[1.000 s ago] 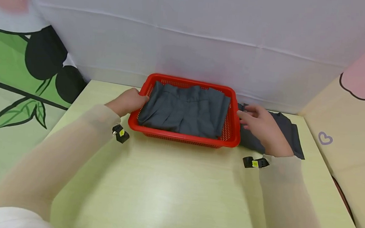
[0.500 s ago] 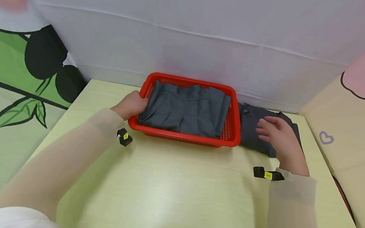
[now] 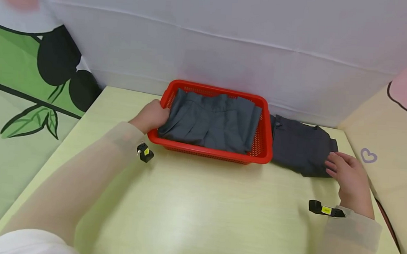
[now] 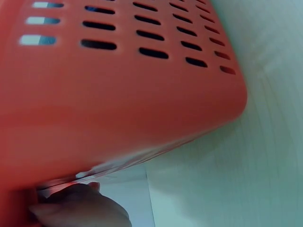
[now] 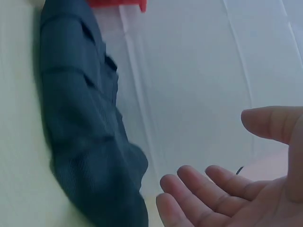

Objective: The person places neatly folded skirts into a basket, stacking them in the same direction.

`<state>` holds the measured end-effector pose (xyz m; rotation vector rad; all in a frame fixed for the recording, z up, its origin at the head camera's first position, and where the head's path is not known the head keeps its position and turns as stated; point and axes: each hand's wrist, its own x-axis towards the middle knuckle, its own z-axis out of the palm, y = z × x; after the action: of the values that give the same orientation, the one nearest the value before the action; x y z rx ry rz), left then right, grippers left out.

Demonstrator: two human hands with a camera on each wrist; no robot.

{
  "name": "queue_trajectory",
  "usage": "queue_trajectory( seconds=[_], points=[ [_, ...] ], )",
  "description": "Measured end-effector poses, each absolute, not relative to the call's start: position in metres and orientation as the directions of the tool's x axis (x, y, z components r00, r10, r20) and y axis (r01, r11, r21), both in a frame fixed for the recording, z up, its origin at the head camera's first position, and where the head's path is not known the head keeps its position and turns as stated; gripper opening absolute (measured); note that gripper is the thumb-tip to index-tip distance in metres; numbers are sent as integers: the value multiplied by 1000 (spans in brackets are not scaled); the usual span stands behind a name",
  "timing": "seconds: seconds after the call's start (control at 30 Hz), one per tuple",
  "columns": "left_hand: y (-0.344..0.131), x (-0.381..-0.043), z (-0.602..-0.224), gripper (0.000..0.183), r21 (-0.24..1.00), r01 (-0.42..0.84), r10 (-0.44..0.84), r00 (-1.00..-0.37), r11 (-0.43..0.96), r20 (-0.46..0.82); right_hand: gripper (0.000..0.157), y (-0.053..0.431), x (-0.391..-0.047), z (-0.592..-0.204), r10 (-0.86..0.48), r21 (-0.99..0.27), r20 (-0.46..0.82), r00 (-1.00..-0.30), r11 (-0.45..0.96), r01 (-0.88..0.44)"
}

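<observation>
- Pale table point(image 3: 192, 203), backed by a light cloth backdrop point(image 3: 228, 47). The person works from the near side, both arms reaching forward.
- Red basket point(image 3: 209, 151), slotted walls, sits toward the back of the table. Long axis runs left to right, right end angled slightly nearer the person.
- Dark garment point(image 3: 300, 147), folded in layers, lies on the table just right of the basket. Longer side also runs roughly left to right; its left end disappears behind the basket's right rim. Whether the two touch there, I cannot tell.
- Grey cloth point(image 3: 212, 121), folded and creased, lies inside the basket, leaving a strip of slotted wall showing at the right.
- Key relation: the right hand point(image 3: 352, 175) is much the nearer to the dark garment, just beside its right end. The left hand point(image 3: 153, 116) is at the basket's opposite end, with the whole basket between it and that garment.
- Left hand: grips the basket's left rim, fingers curled; their exact placement is partly hidden.
- Right hand: holds nothing; thumb stands wide of loosely extended fingers. The right wrist view shows a gap between fingertips and garment.
</observation>
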<state>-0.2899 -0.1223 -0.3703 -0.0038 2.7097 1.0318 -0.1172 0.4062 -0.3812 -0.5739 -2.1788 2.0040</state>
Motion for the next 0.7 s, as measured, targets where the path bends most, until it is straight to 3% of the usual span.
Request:
queue_trajectory(
  seconds=[0.03,0.2,0.27,0.7],
  points=[
    [-122,-290,-371,33,655,-90,81,-971,750,-226,42,412,-116,-382,363,-979,-168,-917,45,198],
    [-121,-290,-372,34,642,-97,76,-969,760,-236,82,427,-118,-384,416,-913,-254,-873,193,358],
    [-121,-289,-372,35,641,-98,77,-968,762,-239,89,430,-122,-386,422,-875,-297,-856,240,421],
    [-120,-291,-372,35,622,-113,64,-965,775,-255,96,462,-150,-405,370,-765,-336,-866,429,480]
  ],
)
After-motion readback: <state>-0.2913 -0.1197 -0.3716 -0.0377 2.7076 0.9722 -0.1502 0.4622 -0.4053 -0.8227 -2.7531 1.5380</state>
